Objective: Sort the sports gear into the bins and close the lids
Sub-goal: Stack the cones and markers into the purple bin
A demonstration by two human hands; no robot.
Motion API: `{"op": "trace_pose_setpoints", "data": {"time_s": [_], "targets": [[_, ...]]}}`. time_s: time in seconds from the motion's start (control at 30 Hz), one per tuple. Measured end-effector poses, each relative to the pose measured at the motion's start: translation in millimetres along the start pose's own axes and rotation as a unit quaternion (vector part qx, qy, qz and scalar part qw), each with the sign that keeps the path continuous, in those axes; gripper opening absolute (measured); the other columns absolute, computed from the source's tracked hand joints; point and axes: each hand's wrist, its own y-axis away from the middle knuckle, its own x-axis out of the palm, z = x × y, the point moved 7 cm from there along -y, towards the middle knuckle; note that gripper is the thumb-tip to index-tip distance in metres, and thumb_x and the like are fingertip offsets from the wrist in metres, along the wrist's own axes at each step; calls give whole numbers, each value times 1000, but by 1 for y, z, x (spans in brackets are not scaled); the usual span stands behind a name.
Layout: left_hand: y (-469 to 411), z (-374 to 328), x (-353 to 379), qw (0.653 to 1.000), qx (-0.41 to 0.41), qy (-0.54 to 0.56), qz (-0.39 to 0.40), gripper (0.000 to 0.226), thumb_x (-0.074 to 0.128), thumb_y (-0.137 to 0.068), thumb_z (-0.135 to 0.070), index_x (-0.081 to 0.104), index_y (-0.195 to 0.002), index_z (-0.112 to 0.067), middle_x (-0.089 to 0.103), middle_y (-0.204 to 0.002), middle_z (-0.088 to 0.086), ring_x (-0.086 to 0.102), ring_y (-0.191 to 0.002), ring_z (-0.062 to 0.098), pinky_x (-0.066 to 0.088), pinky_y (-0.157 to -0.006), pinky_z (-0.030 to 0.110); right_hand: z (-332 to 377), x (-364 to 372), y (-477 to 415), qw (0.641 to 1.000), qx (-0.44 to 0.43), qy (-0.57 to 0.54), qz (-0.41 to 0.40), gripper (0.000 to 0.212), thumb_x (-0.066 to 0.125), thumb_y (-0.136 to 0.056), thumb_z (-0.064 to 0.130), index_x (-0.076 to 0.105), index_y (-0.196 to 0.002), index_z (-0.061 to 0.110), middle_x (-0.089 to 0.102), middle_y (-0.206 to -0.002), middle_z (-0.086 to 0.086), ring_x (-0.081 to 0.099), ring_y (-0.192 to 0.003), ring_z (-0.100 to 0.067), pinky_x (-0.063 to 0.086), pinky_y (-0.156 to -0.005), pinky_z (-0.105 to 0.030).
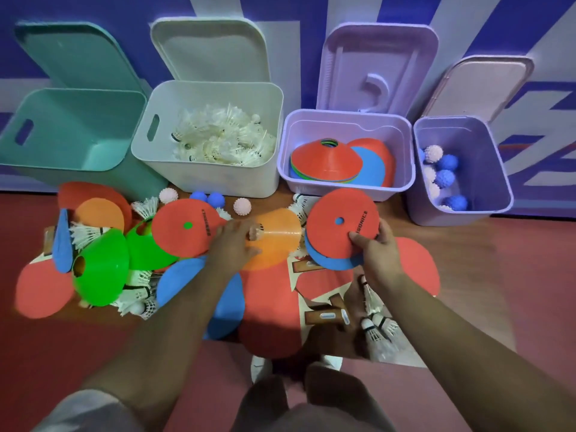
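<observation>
Four open bins stand along the wall: a teal bin (71, 126) with nothing in it, a white bin (205, 173) of shuttlecocks, a lilac bin (343, 188) of disc cones, and a purple bin (461, 210) of spiky balls. My right hand (378, 254) grips a red disc cone (341, 222) stacked on a blue one, in front of the lilac bin. My left hand (235, 241) rests on an orange cone (276, 236), fingers touching another red disc cone (184, 227).
Loose gear covers the floor: green cones (103, 269), blue and red discs, red paddles (268, 307), shuttlecocks (377, 328) and spiky balls (242, 206). Each bin's lid (212, 51) leans against the wall behind it. My knees are at the bottom.
</observation>
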Motion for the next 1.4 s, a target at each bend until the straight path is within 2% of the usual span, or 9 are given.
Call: {"op": "trace_pose_setpoints", "data": {"time_s": [0.13,0.3,0.43,0.7,0.83,1.03,1.13,1.27,1.4], "targets": [[-1,-15,-8,998,36,3,-59,59,77,-77,-24,54,-131,-25,51,-134,8,50,-118,35,40,-99,40,7,-1,-8,1000,12,-7,22,45,62,-83,-12,60,-118,15,71,-105,-4,67,-92,-15,54,-81,-29],[-1,-33,2,999,19,6,-25,46,78,-78,-23,64,-120,-10,37,-148,17,35,-134,37,32,-111,39,22,-4,-12,999,12,5,43,43,62,-83,-11,61,-114,19,71,-103,-1,67,-92,-15,52,-80,-29],[-3,-45,-29,984,-15,152,-96,42,81,-75,-22,65,-107,-2,48,-131,14,48,-119,26,37,-103,30,41,-9,-14,998,12,-5,59,42,63,-82,-11,63,-115,15,72,-104,-4,67,-94,-18,53,-79,-30],[7,-108,-100,948,36,282,-140,31,77,-77,-31,60,-100,-19,45,-121,-3,49,-111,12,43,-95,27,98,-29,-39,998,-33,-39,22,40,63,-80,-10,64,-113,13,71,-108,-9,66,-96,-21,53,-89,-35],[-30,-147,-112,959,77,228,-149,30,81,-76,-23,61,-98,-15,43,-128,-2,44,-119,14,37,-98,20,123,-45,-56,997,-72,23,-30,39,65,-82,-4,61,-118,9,70,-106,-8,65,-92,-19,52,-82,-33],[-110,-193,-95,985,82,109,-107,44,77,-78,-31,63,-115,-12,44,-134,14,41,-126,32,35,-110,39,140,-52,-67,987,-111,82,-86,36,63,-85,-1,57,-116,17,67,-99,4,61,-88,-11,48,-74,-18],[-148,-204,-83,993,78,33,-83,49,75,-79,-35,60,-123,-17,42,-134,15,38,-127,36,34,-108,42,142,-52,-75,980,-123,112,-110,34,63,-85,1,56,-112,21,65,-94,11,61,-86,-7,49,-77,-21],[-178,-204,-66,987,119,-80,-71,49,73,-77,-25,59,-123,-19,40,-124,15,40,-119,36,39,-102,42,144,-48,-86,974,-129,132,-136,57,62,-87,3,44,-138,22,63,-116,5,61,-92,-2,47,-81,-14],[-185,-200,-31,978,151,-142,32,84,73,-78,-42,33,-146,-14,43,-137,15,41,-125,35,35,-102,42,151,-39,-96,958,-152,204,-133,71,59,-87,3,32,-148,29,49,-130,16,52,-112,-5,37,-93,-15]]}}
